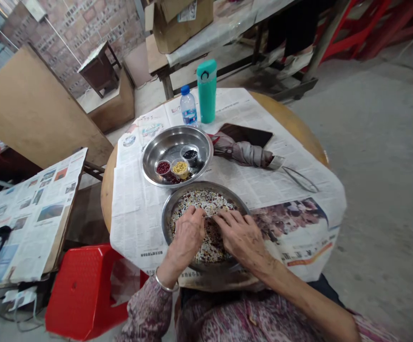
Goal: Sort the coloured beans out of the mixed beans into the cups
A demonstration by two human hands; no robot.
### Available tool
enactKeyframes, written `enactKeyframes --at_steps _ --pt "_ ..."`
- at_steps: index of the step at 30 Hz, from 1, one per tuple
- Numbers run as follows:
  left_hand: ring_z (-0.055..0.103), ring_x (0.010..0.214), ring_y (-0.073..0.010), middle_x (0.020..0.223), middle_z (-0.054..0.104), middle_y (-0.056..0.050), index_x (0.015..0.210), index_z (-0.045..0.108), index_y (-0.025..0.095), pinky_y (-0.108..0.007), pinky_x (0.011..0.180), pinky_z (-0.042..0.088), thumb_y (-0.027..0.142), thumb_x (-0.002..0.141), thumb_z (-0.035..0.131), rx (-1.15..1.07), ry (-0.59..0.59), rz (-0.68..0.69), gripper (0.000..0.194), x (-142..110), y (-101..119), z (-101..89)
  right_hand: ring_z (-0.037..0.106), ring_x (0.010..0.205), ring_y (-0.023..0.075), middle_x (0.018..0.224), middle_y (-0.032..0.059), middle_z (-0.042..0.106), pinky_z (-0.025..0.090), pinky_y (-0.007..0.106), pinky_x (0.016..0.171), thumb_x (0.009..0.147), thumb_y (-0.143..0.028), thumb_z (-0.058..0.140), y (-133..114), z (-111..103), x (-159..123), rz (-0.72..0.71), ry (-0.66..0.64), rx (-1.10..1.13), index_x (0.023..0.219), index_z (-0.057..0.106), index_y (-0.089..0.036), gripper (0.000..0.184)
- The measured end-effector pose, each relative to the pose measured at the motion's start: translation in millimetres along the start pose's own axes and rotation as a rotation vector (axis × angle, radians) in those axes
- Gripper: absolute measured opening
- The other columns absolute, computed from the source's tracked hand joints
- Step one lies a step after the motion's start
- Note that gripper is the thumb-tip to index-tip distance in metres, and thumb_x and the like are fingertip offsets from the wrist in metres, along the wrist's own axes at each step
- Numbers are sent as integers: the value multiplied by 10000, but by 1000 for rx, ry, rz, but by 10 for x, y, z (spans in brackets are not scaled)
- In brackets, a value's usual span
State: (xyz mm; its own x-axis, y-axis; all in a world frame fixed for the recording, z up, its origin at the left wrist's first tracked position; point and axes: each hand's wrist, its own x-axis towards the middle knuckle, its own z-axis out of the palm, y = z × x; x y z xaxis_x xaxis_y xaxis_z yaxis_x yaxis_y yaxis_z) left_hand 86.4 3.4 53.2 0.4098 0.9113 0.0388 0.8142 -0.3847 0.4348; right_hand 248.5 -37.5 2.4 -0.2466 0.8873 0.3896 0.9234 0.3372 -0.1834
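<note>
A steel bowl [206,187] sits at the near edge of the table, filled with mixed red, white and dark beans and grains [206,202]. My left hand [188,232] rests in the mix with its fingers curled down, and the fingertips are hidden. My right hand [240,235] lies on the grains with its fingers spread, its fingertips close to my left hand. Beyond them stands a second steel bowl [163,149] holding several small clear cups, including red beans [163,167], yellow grains [179,167] and black grains [190,155].
Newspaper [138,223] covers the round wooden table [292,118]. A water bottle [188,106], teal flask [206,90], dark tablet or phone [245,135] and folded umbrella [242,152] lie beyond the bowls. A red stool [81,294] stands at lower left, beside a newspaper-covered board [31,213].
</note>
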Motion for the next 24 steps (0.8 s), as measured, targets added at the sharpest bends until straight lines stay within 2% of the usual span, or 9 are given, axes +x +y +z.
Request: enactKeyframes --at_steps 4,7,10,12,15,20,24 --pt "632 906 -203 959 678 -61 990 669 216 -334 874 519 176 1018 507 -103 153 157 169 399 46 -301 551 836 235 828 60 710 336 368 744 903 -83 583 30 -10 -10 -26 40 92 866 711 -199 177" --pt "606 883 -210 933 677 -62 978 700 212 -365 892 488 184 1009 533 -127 292 204 172 920 4 -516 544 789 228 769 45 688 329 365 731 913 -92 595 40 3 -13 -28 71 120 814 694 -205 180" --pt "583 873 -223 838 650 -53 857 729 210 -398 959 451 88 912 626 -179 372 182 169 1474 -142 -601 563 811 226 780 40 695 340 359 756 919 -85 591 38 12 -21 -11 67 135 858 712 -206 181" --pt "572 857 -224 750 612 -43 753 731 197 -395 976 436 23 837 668 -173 344 140 203 1761 -236 -593 575 828 221 806 39 706 350 353 775 917 -73 589 34 10 -26 0 69 159 905 723 -202 187" --pt "574 879 -228 751 625 -51 792 772 159 -403 968 428 38 828 688 10 182 61 152 2001 -292 -554 580 822 214 827 40 715 353 348 781 903 -47 589 27 4 -30 11 69 182 918 726 -190 198" --pt "617 921 -253 789 685 -69 786 790 169 -422 954 423 100 835 705 149 57 43 120 2078 -222 -559 576 806 209 810 32 707 343 346 766 894 -41 595 26 19 -29 -2 101 207 911 720 -187 193" --pt "642 985 -247 923 755 -68 877 795 233 -389 932 427 168 908 621 303 -17 39 188 2084 -172 -581 570 789 203 786 32 694 333 348 754 900 -52 593 30 14 -24 -11 119 207 892 712 -185 178"
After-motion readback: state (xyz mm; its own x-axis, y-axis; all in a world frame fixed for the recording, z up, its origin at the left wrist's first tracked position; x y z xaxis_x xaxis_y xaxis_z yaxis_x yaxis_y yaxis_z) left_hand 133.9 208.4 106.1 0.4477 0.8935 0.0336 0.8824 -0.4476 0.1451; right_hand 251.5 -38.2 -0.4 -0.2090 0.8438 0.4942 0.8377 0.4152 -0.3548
